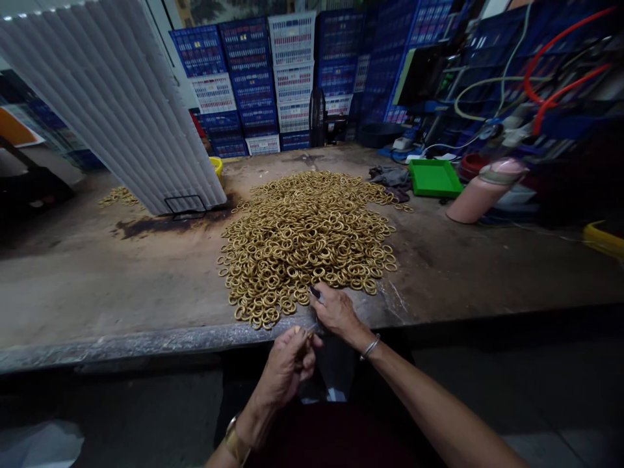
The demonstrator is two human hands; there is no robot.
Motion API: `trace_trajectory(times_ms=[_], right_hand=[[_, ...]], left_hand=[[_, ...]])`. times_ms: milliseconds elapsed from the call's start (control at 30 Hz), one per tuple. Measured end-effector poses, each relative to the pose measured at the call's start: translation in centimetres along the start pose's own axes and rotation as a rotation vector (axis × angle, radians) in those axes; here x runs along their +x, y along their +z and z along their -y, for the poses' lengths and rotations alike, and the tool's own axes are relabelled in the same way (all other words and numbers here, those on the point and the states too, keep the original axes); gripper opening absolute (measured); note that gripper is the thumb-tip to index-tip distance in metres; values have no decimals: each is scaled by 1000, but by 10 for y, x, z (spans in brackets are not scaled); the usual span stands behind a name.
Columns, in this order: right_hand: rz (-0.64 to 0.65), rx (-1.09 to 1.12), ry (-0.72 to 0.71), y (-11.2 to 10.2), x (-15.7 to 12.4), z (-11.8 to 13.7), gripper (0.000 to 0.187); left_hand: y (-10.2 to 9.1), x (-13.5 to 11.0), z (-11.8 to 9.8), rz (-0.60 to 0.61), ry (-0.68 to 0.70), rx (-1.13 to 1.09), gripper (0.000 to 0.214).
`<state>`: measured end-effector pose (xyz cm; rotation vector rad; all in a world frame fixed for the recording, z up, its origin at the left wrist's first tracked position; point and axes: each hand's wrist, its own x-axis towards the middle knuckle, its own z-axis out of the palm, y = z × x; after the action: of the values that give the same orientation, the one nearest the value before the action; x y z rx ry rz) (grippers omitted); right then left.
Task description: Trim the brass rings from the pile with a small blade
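A big heap of brass rings (307, 240) lies on the worn brown workbench (121, 286), reaching almost to its near edge. My right hand (336, 313) rests at the heap's front edge, fingers closed round a small dark tool whose tip shows by the rings. My left hand (288, 365) hangs just below the bench edge, fingers pinched together on something small and brass-coloured, perhaps a ring. A bangle is on my right wrist and a gold watch on my left.
A tall white ribbed panel (121, 97) leans on the bench at back left, with a small second ring pile (117, 195) beside it. A green tray (433, 177), a pink cylinder (482, 190), hoses and stacked blue and white crates (273, 84) stand behind.
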<state>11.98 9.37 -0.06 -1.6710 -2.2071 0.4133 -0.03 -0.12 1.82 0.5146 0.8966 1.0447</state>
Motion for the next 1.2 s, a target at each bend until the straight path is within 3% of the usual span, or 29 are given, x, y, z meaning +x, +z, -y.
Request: trace_trajectory(times_ms=[167,333,467,633,733,967,1200], right_hand=[[53,-99,11,5,4,13,24],[53,-58,32,6,7,7,20],[33,169,28,3,14,-3,15],[54,608,210,-1,19,-12,4],[38,719,261,-1,18,-16,10],[-46,454,159,3,14,-21,9],[78,183,-70,-5,2,-7,25]], left_hand=[[-11,5,-4,11,42,-166,17],[-16,7,-7,73,-22,-311,19],[-19,9,-7,69,-38,-354,16],[-18,17,-12,8,-28,-323,18],[-16,22,-15,-9,-15,-277,22],[-12,28,-15,-92,50,-170,29],[-12,28,-12,-164,84,-101,30]])
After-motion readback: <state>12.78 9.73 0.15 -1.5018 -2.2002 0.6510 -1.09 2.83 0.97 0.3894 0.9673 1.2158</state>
